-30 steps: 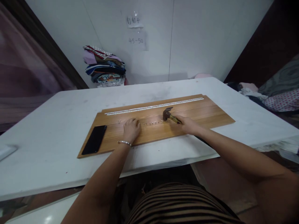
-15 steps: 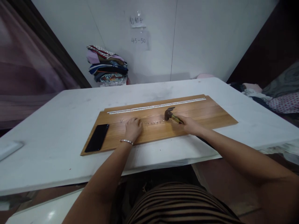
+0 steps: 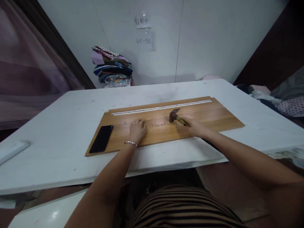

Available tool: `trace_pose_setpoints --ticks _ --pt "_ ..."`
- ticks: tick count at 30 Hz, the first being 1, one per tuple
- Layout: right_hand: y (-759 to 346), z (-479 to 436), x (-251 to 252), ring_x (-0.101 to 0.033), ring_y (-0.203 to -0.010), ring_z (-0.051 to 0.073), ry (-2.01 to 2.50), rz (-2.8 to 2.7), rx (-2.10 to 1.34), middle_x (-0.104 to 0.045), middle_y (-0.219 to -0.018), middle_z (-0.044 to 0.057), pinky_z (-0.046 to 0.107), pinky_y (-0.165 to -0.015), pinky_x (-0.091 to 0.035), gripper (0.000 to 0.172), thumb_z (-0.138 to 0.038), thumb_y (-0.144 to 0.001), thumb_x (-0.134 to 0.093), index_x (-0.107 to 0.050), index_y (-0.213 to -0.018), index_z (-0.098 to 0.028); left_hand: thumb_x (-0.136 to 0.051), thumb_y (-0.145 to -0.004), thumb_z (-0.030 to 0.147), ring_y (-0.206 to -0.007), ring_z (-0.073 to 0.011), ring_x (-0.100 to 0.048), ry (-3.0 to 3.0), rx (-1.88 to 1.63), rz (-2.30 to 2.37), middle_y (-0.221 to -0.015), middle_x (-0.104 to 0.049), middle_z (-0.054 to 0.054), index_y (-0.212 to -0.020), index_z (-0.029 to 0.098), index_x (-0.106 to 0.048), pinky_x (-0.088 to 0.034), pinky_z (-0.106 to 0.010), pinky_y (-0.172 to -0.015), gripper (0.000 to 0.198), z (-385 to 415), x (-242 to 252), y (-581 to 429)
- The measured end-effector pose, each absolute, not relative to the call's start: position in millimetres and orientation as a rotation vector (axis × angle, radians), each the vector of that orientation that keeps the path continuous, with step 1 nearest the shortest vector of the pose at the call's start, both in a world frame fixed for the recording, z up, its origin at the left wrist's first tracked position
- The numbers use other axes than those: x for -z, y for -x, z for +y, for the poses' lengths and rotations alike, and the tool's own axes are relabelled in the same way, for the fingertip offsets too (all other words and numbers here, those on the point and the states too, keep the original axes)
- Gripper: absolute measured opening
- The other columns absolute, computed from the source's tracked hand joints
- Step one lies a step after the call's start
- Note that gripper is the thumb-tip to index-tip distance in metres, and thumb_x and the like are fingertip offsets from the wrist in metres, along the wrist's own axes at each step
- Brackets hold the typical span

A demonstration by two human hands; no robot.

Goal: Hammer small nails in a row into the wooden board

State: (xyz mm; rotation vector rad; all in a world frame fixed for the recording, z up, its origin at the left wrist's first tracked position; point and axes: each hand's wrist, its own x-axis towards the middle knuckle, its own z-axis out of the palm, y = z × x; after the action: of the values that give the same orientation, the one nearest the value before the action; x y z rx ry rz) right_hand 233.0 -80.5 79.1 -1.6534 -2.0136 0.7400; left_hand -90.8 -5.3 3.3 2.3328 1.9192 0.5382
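Note:
My right hand (image 3: 193,127) is closed around the handle of a claw hammer (image 3: 173,116), its head over the wooden board (image 3: 206,114) by the right end of a row of nails (image 3: 158,124). Several of these small nails stand up from the board. My left hand (image 3: 137,130), with a bracelet at the wrist, rests on the board to the left of the row. Its fingers lie on the wood, their tips partly hidden. Beyond that hand lie a few loose nails (image 3: 125,122).
A black phone (image 3: 101,138) lies on the board's left end. Two white measuring strips (image 3: 161,107) run along its far side. The board rests on a white-covered table (image 3: 52,126). Folded clothes (image 3: 112,66) are stacked by the wall at the back.
The whole view has shifted slightly, so everything appears a little further right. Both hands and the hammer keep almost the same places over the board.

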Motion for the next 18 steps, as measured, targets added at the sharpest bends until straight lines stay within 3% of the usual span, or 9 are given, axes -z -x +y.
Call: trace_pose_setpoints --ticks 13,18 --pt "-234.1 -81.0 -77.1 -0.068 -0.09 0.025 1.648 -2.027 -0.742 -0.077 -0.095 0.006 0.034 -0.081 -0.051 0.032 -0.031 -0.09 -0.058 -0.073 -0.117 -0.023 -0.044 -0.096 0.03 -0.125 -0.0296 -0.059 -2.321 -0.531 1.923 -0.128 -0.07 -0.013 -0.109 0.02 -0.073 -0.042 -0.047 -0.11 0.033 -5.1 -3.8 91.0" --pt "-236.3 -78.2 -75.3 -0.068 -0.092 0.026 1.623 -2.023 -0.724 -0.077 -0.099 0.006 0.035 -0.084 -0.052 0.039 -0.024 -0.086 -0.058 -0.071 -0.123 -0.024 -0.046 -0.095 0.029 -0.122 -0.0286 -0.06 -2.322 -0.548 1.921 -0.125 -0.071 -0.012 -0.108 0.021 -0.073 -0.042 -0.046 -0.109 0.031 -6.0 -4.6 90.3"
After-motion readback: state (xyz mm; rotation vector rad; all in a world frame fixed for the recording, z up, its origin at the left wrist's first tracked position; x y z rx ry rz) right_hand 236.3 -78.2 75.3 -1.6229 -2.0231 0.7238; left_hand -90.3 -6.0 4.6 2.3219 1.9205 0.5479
